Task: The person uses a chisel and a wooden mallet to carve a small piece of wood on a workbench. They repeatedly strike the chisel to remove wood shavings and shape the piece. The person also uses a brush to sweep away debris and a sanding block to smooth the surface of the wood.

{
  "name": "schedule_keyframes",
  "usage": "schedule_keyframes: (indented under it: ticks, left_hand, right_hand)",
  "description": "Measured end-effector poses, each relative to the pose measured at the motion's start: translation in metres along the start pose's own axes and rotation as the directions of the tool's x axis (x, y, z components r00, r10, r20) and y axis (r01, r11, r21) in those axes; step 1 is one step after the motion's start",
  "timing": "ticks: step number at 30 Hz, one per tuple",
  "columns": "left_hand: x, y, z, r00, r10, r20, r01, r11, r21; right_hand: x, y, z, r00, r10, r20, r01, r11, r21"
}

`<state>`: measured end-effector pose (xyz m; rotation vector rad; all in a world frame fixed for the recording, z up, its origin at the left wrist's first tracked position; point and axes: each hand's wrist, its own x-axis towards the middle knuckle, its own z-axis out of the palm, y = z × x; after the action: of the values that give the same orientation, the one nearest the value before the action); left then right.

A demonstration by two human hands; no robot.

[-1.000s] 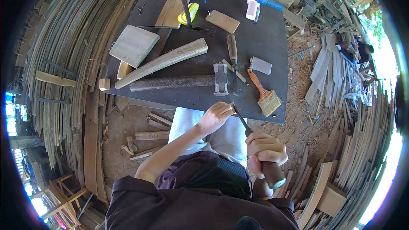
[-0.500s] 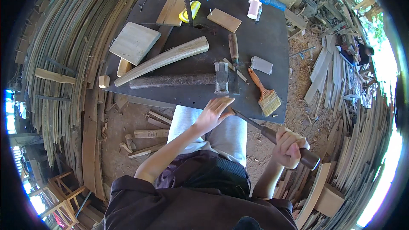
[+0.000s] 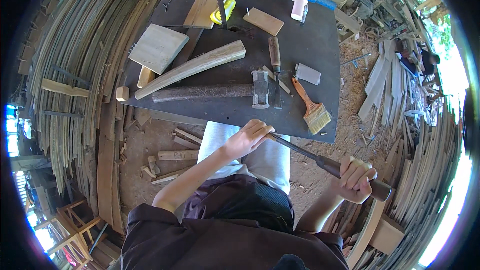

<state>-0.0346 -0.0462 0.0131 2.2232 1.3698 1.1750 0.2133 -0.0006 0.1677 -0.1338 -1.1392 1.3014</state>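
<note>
Holding one long chisel-like tool (image 3: 300, 150) by its dark handle, our right hand (image 3: 356, 180) is clamped round it, fingers curled, well out to the right. The shaft slants up and leftward to our left hand (image 3: 248, 139), whose bent fingers meet its far end; we cannot tell whether they pinch it or only rest against it. The tool lies across the space on our side of the one dark table (image 3: 200, 111), near its edge.

On the tabletop we count one sledgehammer (image 3: 215, 93), its head toward our right; one curved wooden piece (image 3: 192, 69) just beyond its handle; one brown-handled chisel (image 3: 274, 55) beside the head; and one paintbrush (image 3: 314, 111) further right. Farther back we see one wooden block (image 3: 264, 21) with one nail at its end, one yellow object (image 3: 223, 12) and one white bottle (image 3: 298, 8).
</note>
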Motion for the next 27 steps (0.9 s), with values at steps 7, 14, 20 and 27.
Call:
schedule_keyframes:
  ticks: [7, 14, 20, 27]
  left_hand:
    - [0.002, 0.005, -0.007, 0.998, -0.022, 0.052, 0.026, 0.997, -0.075]
    - [-0.002, 0.016, -0.032, 0.882, -0.33, 0.337, 0.457, 0.423, -0.782]
    - [0.005, 0.016, -0.048, 0.782, -0.241, 0.574, 0.596, 0.022, -0.803]
    - [0.004, 0.022, -0.055, 0.692, -0.293, 0.66, 0.69, -0.002, -0.724]
  right_hand:
    - [0.001, -0.006, -0.002, 1.0, 0.007, 0.004, -0.008, 0.999, 0.044]
    - [0.004, -0.023, -0.015, 1.0, -0.019, 0.016, 0.016, 0.981, 0.195]
    - [0.004, -0.023, -0.014, 0.997, -0.051, 0.063, 0.031, 0.959, 0.281]
    - [0.012, -0.03, -0.005, 0.972, -0.031, 0.234, -0.044, 0.95, 0.308]
